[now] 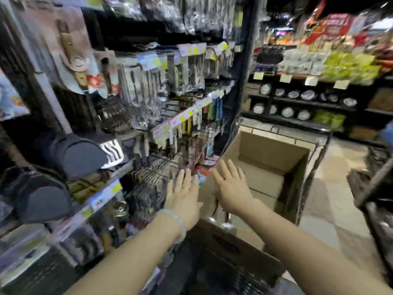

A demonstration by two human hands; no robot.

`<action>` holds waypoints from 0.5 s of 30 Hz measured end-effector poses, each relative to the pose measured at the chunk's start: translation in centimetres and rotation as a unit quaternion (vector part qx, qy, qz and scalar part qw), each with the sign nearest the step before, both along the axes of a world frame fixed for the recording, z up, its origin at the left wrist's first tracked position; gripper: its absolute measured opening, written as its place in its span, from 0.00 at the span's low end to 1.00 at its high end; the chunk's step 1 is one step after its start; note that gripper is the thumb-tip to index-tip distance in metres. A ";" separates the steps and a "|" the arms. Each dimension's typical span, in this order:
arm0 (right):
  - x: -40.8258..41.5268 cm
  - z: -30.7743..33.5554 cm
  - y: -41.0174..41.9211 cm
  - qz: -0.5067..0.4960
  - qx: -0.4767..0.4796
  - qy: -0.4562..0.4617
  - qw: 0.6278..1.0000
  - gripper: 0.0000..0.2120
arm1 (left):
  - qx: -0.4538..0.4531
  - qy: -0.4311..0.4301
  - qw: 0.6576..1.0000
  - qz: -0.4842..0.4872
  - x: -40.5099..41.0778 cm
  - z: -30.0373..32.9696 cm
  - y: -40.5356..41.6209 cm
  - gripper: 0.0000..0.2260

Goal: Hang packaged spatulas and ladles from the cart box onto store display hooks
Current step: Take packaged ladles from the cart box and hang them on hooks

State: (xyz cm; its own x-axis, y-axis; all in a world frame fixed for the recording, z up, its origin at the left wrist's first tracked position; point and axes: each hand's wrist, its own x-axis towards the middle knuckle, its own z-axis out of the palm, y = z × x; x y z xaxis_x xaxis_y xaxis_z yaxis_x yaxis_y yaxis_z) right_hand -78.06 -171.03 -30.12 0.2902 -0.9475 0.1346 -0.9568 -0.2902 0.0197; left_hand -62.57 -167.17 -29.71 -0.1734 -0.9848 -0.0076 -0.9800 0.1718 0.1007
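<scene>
My left hand (184,193) and my right hand (230,187) are both stretched forward with straight fingers and hold nothing. They hover over the left rim of the open cardboard box (274,158) that sits in the cart. Deep in the box near its front, some shiny utensil packages (225,223) show between my forearms. To the left stands the display rack (148,116) with packaged kitchen tools hanging on hooks. A slotted steel spatula (112,153) hangs at the left. The whole view is blurred by motion.
Wire hooks (170,107) with price tags jut out from the rack toward the aisle. Dark pan-like items (42,199) fill the lower left shelves. A far shelf (308,101) holds plates and packets. Another cart's edge (374,184) shows at right. Tiled floor lies beyond the box.
</scene>
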 end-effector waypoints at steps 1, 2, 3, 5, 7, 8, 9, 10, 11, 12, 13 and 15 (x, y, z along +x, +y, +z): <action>-1.5 -0.5 -0.7 -0.019 0.013 -0.006 1.000 0.31 | 0.016 0.000 1.000 -0.009 -1.3 -0.6 -0.8 0.32; -3.0 -0.9 -1.3 -0.037 0.027 -0.013 0.999 0.30 | 0.030 0.002 0.999 -0.016 -2.5 -1.1 -1.7 0.31; -4.4 -1.4 -2.1 -0.055 0.039 -0.021 0.998 0.30 | 0.043 0.005 0.999 -0.022 -3.5 -1.7 -2.6 0.31; -7.2 -2.4 -3.5 -0.083 0.063 -0.034 0.994 0.29 | 0.071 0.013 0.997 -0.027 -5.3 -2.8 -4.5 0.31; -9.5 -3.5 -4.8 -0.101 0.083 -0.038 0.991 0.28 | 0.100 0.016 0.994 -0.027 -6.6 -4.1 -6.3 0.30; -10.4 -4.2 -5.3 -0.109 0.091 -0.040 0.989 0.28 | 0.112 0.016 0.993 -0.025 -7.2 -4.8 -7.1 0.30; -11.2 -4.8 -5.8 -0.116 0.098 -0.042 0.988 0.27 | 0.123 0.018 0.992 -0.023 -7.7 -5.5 -7.9 0.30; -11.8 -5.5 -6.3 -0.122 0.109 -0.046 0.986 0.26 | 0.134 0.022 0.990 -0.022 -8.2 -6.2 -8.6 0.30; -12.3 -6.3 -6.7 -0.127 0.125 -0.051 0.983 0.27 | 0.147 0.029 0.988 -0.021 -8.6 -6.9 -9.2 0.30; -12.7 -7.0 -7.0 -0.134 0.146 -0.057 0.979 0.28 | 0.160 0.038 0.986 -0.019 -9.1 -7.6 -9.7 0.30; -12.9 -7.8 -7.4 -0.141 0.167 -0.064 0.974 0.28 | 0.173 0.048 0.984 -0.016 -9.5 -8.3 -10.2 0.30; -13.2 -9.4 -8.2 -0.157 0.200 -0.084 0.963 0.28 | 0.197 0.063 0.978 -0.011 -10.3 -9.6 -11.2 0.29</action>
State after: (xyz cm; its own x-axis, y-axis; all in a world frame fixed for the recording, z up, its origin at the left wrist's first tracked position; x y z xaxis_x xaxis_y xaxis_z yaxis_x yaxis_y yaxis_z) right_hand -91.28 -179.24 -39.49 -0.0142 -0.9705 -0.2405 -0.9786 0.0628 -0.1957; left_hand -72.83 -178.37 -39.26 -0.2176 -0.9062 -0.3624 -0.9524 0.1159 0.2821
